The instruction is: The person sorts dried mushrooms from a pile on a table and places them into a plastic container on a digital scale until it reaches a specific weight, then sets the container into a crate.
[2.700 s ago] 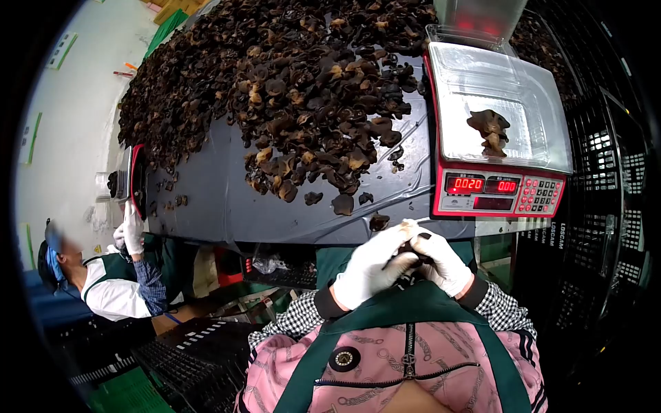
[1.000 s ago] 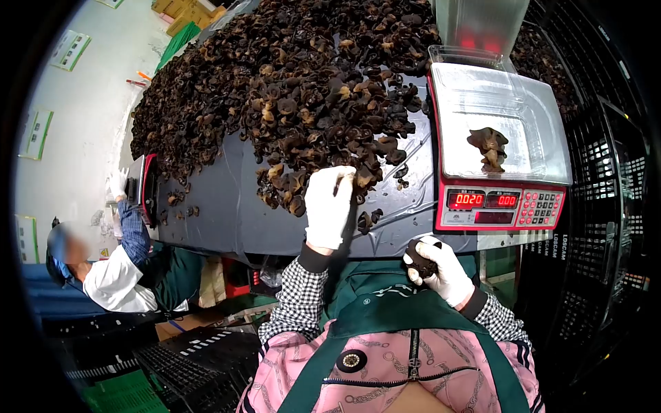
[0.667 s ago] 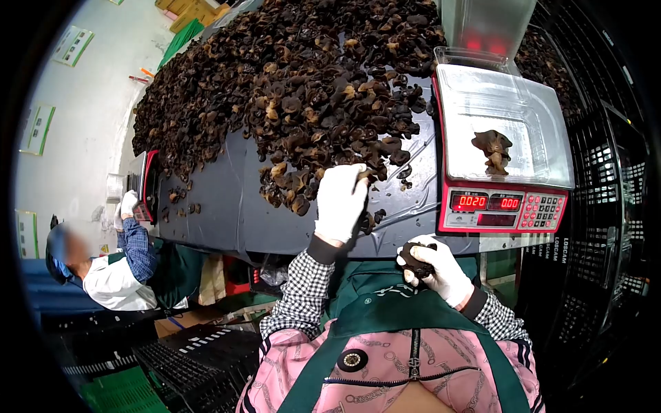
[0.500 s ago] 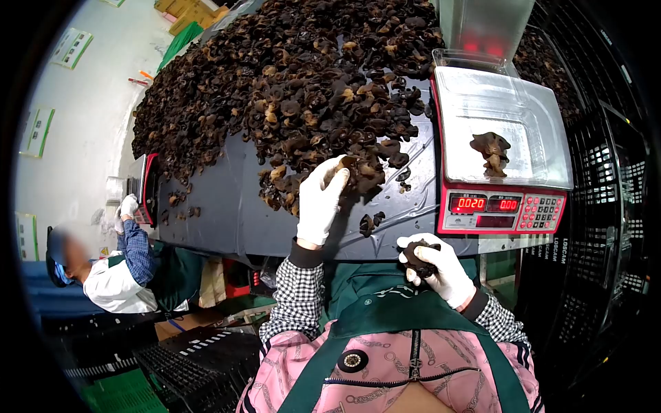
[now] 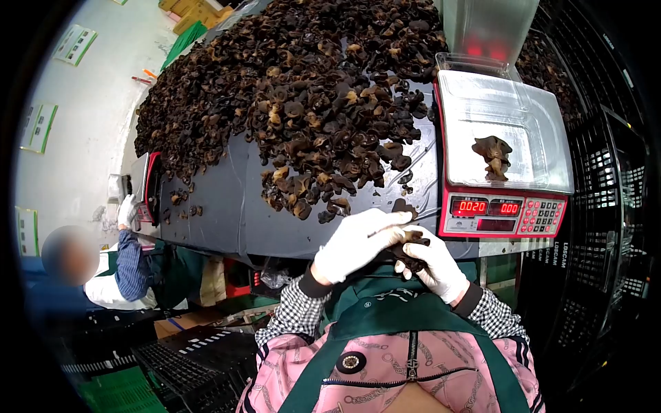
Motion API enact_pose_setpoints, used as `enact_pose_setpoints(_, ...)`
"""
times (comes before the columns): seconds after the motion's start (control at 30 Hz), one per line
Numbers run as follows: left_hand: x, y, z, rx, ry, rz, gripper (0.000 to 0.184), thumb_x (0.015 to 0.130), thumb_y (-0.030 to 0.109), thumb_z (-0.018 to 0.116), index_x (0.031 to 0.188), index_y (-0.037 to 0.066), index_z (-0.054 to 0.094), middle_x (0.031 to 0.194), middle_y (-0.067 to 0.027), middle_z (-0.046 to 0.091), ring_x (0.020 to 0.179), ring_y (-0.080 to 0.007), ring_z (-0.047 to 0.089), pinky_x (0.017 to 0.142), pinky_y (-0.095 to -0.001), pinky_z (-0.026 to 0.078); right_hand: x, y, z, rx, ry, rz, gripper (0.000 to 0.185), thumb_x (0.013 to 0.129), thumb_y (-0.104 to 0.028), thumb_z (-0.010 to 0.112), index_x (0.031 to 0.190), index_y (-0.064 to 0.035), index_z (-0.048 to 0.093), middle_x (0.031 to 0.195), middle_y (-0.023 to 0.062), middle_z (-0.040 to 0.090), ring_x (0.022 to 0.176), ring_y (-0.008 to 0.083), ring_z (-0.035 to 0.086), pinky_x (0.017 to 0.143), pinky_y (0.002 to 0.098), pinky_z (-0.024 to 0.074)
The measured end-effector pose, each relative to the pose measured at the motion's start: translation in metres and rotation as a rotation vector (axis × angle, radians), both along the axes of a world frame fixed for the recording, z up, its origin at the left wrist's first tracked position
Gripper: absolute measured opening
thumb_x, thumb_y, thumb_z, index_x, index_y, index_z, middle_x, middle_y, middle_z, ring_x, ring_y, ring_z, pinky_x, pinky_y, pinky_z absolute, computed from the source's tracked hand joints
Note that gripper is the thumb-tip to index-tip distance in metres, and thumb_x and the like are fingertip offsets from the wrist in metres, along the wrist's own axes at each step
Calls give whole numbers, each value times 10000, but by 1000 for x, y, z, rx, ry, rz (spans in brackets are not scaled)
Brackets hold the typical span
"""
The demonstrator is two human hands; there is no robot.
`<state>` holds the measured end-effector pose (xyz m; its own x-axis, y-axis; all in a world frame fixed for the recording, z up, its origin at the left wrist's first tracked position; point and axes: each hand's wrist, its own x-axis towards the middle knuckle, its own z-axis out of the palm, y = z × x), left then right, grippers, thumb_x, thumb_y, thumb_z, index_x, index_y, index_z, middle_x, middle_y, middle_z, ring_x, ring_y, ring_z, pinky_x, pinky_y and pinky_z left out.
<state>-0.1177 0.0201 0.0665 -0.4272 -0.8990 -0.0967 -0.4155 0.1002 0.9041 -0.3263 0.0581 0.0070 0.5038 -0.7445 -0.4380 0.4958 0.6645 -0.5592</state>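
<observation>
My left hand [image 5: 358,244], in a white glove, meets my right hand just off the table's front edge, its fingers pinched on a dark mushroom piece [image 5: 403,208]. My right hand [image 5: 441,268], also gloved, is wrapped round a clump of dark mushroom [image 5: 412,256]. Beyond them a large heap of brown-black mushrooms [image 5: 310,117] covers much of the grey table [image 5: 227,206]. To the right, a red scale [image 5: 502,213] reads 0.020. On its pan lies a clear plastic tray [image 5: 468,165] with a brown mushroom piece [image 5: 492,157] in it.
A clear container stack [image 5: 485,34] stands behind the scale. Black crates [image 5: 606,179] line the right side. At the left a co-worker [image 5: 134,272] in white gloves is beside a second scale [image 5: 148,186]. More black crates [image 5: 196,365] stand below left.
My left hand has moved from the heap's front edge back to my right hand, bringing a mushroom piece. My right hand has kept its clump. The co-worker's hand and arm have shifted slightly.
</observation>
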Motion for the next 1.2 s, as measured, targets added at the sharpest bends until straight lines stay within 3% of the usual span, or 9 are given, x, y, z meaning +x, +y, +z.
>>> enact_pose_setpoints(0.07, 4, -17, -16, -232, 59, 125, 266, 951, 111, 678, 1207, 48, 718, 1000, -107, 729, 912, -213, 703, 846, -315, 542, -2, 3, -3, 31, 3, 8, 415, 953, -66, 582, 1358, 0, 521, 1075, 144, 665, 746, 209, 690, 570, 279, 546)
enact_pose_setpoints(0.13, 8, -40, -25, -636, -323, 192, 294, 828, 55, 721, 1121, 70, 731, 1178, -123, 694, 1116, -304, 634, 933, -389, 508, -5, 5, 2, 39, 3, -1, 356, 952, -66, 587, 1297, 15, 550, 1058, 143, 675, 739, 209, 687, 568, 281, 542)
enact_pose_setpoints(0.27, 4, -75, -54, -936, -732, 147, 352, 707, 29, 737, 1045, 124, 726, 1321, -124, 629, 1222, -374, 557, 1002, -481, 448, -19, 3, 38, -82, 54, -37, 294, 956, -65, 612, 1240, 9, 613, 1076, 125, 690, 745, 177, 691, 605, 254, 548)
enact_pose_setpoints(0.53, -36, -78, 19, -499, 133, 378, 238, 932, 32, 671, 1167, 36, 705, 1196, -120, 716, 1102, -225, 689, 955, -336, 543, -106, -63, 129, -770, 948, -623, 333, 889, -10, 636, 1221, -19, 661, 1088, 74, 712, 936, 141, 676, 816, 278, 557)
enact_pose_setpoints(0.73, -107, -103, 49, -814, 116, 59, 291, 869, 71, 738, 1154, 37, 692, 1111, -137, 709, 1026, -282, 688, 906, -354, 543, -132, -123, 107, -1218, 1358, -572, 381, 854, -28, 721, 1230, -19, 660, 1103, 111, 697, 1033, 209, 679, 907, 313, 534)
enact_pose_setpoints(0.97, -65, -117, 39, -576, 144, 338, 283, 928, 44, 680, 1210, 27, 700, 1140, -106, 732, 1018, -175, 702, 918, -288, 539, -126, -121, 119, -1148, 1245, -337, 599, 821, -109, 785, 1388, -70, 597, 1284, 118, 649, 1105, 226, 652, 972, 349, 520)
enact_pose_setpoints(1.07, -23, -129, -6, -576, 52, 405, 208, 942, 39, 638, 1129, 33, 728, 1081, -103, 748, 991, -183, 714, 901, -295, 551, -128, -125, 113, -1231, 1281, -472, 568, 852, -126, 760, 1391, -61, 595, 1335, 135, 622, 1207, 234, 602, 1040, 357, 474)
enact_pose_setpoints(1.13, -10, -126, -27, -662, -284, 216, 292, 848, -5, 637, 1110, 79, 734, 1096, -124, 734, 989, -286, 706, 886, -343, 564, -122, -121, 115, -1236, 1371, -607, 472, 900, -87, 701, 1362, -37, 611, 1325, 149, 631, 1231, 259, 599, 1061, 364, 459)
enact_pose_setpoints(1.2, -15, -123, -44, -774, -353, 28, 329, 808, -11, 627, 1106, 85, 731, 1112, -118, 718, 1009, -292, 678, 884, -366, 557, -113, -112, 116, -1180, 1294, -717, 425, 921, -63, 673, 1340, -24, 619, 1274, 149, 661, 1186, 262, 632, 1047, 367, 472)
